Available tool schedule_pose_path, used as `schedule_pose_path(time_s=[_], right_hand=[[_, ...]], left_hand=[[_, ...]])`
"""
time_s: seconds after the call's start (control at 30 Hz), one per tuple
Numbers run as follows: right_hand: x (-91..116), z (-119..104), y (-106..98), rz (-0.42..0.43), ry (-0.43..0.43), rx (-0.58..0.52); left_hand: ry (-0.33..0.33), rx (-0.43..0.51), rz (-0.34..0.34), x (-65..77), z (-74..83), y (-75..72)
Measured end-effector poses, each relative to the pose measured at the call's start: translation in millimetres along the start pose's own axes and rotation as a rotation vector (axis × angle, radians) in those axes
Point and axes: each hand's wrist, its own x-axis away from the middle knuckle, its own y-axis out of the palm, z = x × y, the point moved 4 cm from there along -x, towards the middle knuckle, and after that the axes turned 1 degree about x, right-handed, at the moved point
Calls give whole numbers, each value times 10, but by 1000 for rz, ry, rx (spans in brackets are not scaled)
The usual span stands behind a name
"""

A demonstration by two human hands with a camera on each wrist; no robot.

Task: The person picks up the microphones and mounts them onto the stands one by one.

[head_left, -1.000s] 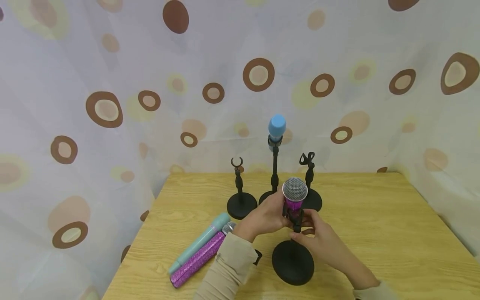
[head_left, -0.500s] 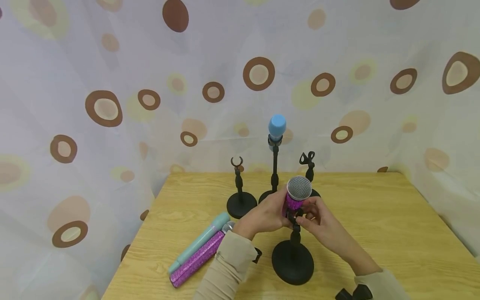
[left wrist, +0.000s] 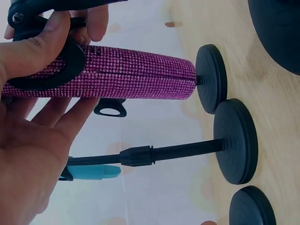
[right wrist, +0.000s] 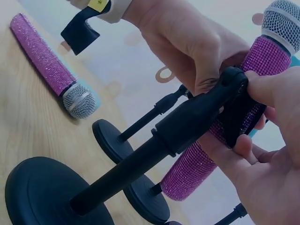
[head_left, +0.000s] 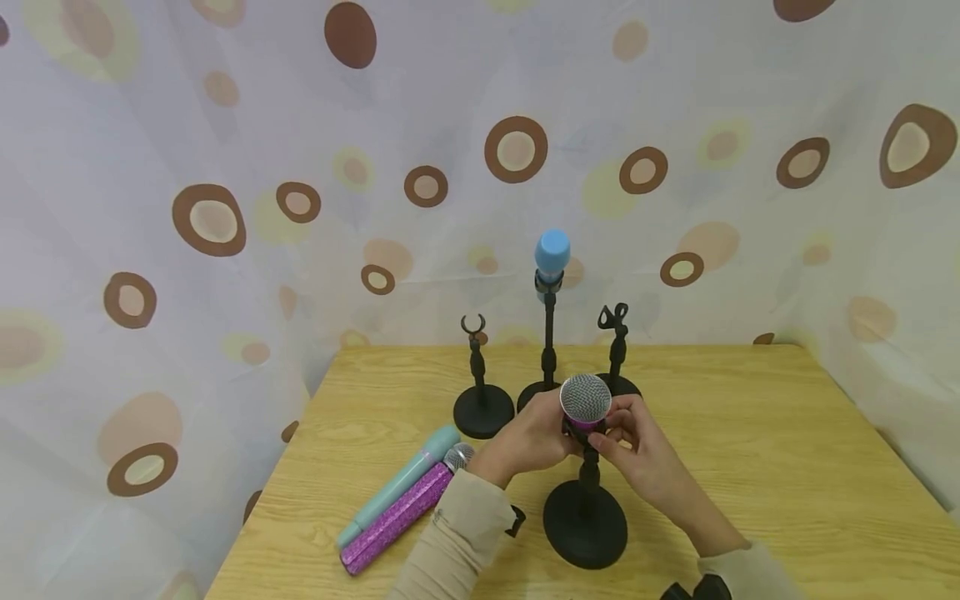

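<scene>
**Purple rhinestone-covered microphone [left wrist: 140, 72] has dropped lower into its black plastic clip [right wrist: 233, 119] since the earlier frame**

Left hand [head_left: 536, 433] is curled round the mic at the clip; right hand [head_left: 645, 450] pinches the clip from the other side. So the mic's roughly upright, atop a short black stand with a round base [head_left: 585, 533]. I'd guess it's stiff, top-heavy, grippy thanks to the beads; hold mid-barrel, off the mesh. Left of that, a purple glittery mic [head_left: 397, 517] and pale teal mic [head_left: 397, 487] lie on the wood-grain table [head_left: 750, 467].
</scene>
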Motion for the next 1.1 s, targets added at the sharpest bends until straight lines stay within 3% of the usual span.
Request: schedule_pose_path(time_s=[0.53, 0.8, 0.93, 1.1], right_hand=[[19, 4, -25, -23, 33, 197], [-24, -93, -90, -116, 71, 492], [-18, -71, -82, -161, 111, 460], [13, 22, -39, -103, 129, 361]], left_hand=[[-2, -93, 10, 16, 35, -12], [-38, -113, -19, 17, 10, 30], [-34, -113, -41, -4, 2, 23], [-15, -114, -77, -40, 18, -7]])
